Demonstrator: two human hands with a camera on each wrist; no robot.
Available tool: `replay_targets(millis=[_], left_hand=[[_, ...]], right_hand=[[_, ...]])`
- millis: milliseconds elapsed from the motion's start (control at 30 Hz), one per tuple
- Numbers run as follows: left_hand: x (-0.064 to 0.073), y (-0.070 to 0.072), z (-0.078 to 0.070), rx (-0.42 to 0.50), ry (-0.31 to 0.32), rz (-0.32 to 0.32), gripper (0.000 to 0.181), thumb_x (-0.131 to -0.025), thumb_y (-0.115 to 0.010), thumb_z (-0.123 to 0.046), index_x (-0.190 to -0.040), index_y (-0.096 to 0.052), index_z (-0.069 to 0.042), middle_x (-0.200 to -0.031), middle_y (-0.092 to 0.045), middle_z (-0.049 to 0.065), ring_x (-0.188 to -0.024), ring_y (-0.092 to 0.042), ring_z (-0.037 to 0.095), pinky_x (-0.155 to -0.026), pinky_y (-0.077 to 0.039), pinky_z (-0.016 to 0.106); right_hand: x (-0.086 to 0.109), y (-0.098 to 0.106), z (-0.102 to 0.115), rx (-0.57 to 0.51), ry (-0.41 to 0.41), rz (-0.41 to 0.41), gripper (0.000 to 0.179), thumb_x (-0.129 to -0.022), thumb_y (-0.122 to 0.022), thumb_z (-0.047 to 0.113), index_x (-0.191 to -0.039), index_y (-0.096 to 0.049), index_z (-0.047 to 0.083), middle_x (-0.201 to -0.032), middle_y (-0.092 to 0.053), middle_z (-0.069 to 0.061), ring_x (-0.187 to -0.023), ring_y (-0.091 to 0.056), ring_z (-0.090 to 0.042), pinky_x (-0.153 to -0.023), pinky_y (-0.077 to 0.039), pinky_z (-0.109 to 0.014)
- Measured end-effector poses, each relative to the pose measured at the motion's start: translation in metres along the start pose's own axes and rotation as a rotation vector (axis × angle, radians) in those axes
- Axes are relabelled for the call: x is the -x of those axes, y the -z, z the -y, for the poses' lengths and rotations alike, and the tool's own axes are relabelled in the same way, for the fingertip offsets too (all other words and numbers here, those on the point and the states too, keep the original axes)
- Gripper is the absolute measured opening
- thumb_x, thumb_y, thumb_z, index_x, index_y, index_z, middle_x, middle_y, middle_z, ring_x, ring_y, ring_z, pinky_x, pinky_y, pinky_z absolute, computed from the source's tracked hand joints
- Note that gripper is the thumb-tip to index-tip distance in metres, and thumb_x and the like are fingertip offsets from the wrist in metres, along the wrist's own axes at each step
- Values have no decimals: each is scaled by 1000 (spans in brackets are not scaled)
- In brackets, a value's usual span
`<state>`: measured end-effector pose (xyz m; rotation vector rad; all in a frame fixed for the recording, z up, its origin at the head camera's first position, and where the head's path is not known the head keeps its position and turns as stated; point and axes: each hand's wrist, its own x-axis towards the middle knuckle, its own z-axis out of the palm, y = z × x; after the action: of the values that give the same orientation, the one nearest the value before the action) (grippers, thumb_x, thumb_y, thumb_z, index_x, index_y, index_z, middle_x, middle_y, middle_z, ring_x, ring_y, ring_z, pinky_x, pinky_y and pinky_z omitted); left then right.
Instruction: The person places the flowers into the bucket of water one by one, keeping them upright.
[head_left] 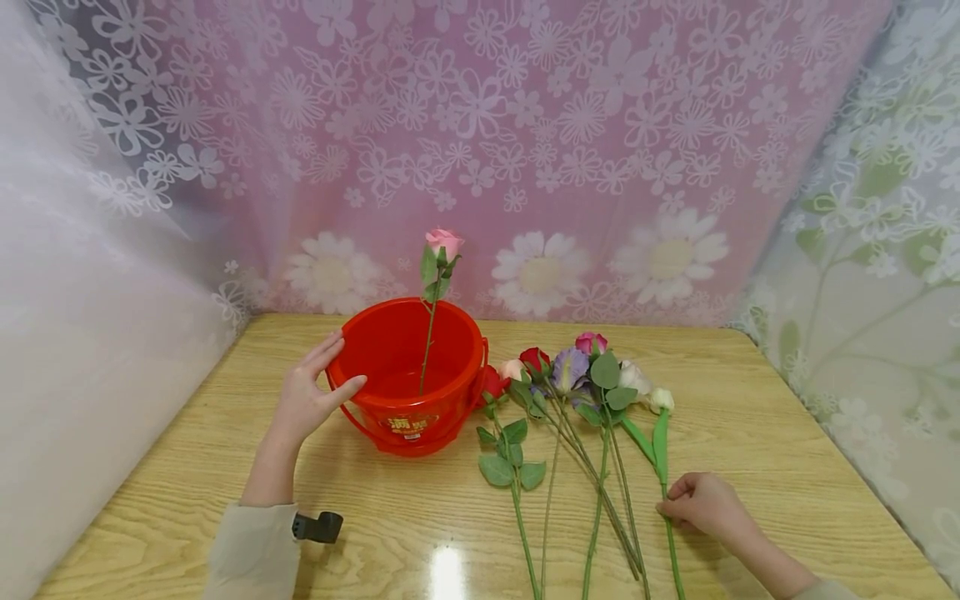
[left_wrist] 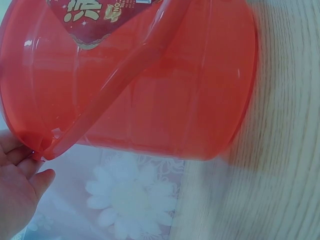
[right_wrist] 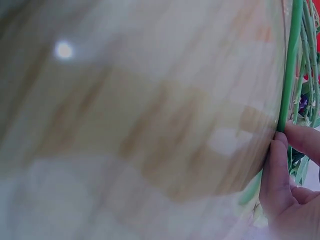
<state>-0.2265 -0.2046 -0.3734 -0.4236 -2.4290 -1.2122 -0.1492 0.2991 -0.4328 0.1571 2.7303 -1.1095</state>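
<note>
A red plastic bucket [head_left: 408, 408] stands on the table with a pink rose [head_left: 444, 244] upright inside it. My left hand [head_left: 309, 396] rests against the bucket's left rim, fingers extended and thumb spread apart. In the left wrist view, the left hand [left_wrist: 20, 185] touches the rim beside the handle [left_wrist: 115, 82]. At the right, my right hand [head_left: 708, 506] pinches the green stem of a white tulip [head_left: 662, 401] between thumb and fingers. The right wrist view shows the tulip stem [right_wrist: 292, 65] in the right hand's [right_wrist: 287, 185] fingertips.
Several artificial flowers lie between the bucket and the tulip, among them a red rose [head_left: 493, 382], a purple flower [head_left: 571, 369] and a magenta rose [head_left: 591, 342]. Their stems cross toward the table's near edge. A floral curtain [head_left: 480, 167] hangs behind the wooden table [head_left: 390, 517].
</note>
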Motion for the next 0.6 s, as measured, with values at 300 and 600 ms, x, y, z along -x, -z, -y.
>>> replay_targets(millis=[300,600], left_hand=[[0,0,0,4,-7,-6,64,-78,-68,-24,-128,-43,6,-135,-38,16,-123,-31,35,-87,-38,52],[0,-1,0,7,-14,-12,64,-77,-68,-24,-127,-43,6,-134,-38,16,-123,-31,35,-86,-39,52]], right_hand=[[-1,0,1,-5,-43,-16,17,-70,-69,4,-76,-57,-6,-67,-56,-7,-56,-58,-17,-51,-51,-29],[0,1,1,-83,-95,-6,14,-70,-66,1,-76,-56,-8,-67,-55,-8,-57,-58,-16,-52,-51,-28]])
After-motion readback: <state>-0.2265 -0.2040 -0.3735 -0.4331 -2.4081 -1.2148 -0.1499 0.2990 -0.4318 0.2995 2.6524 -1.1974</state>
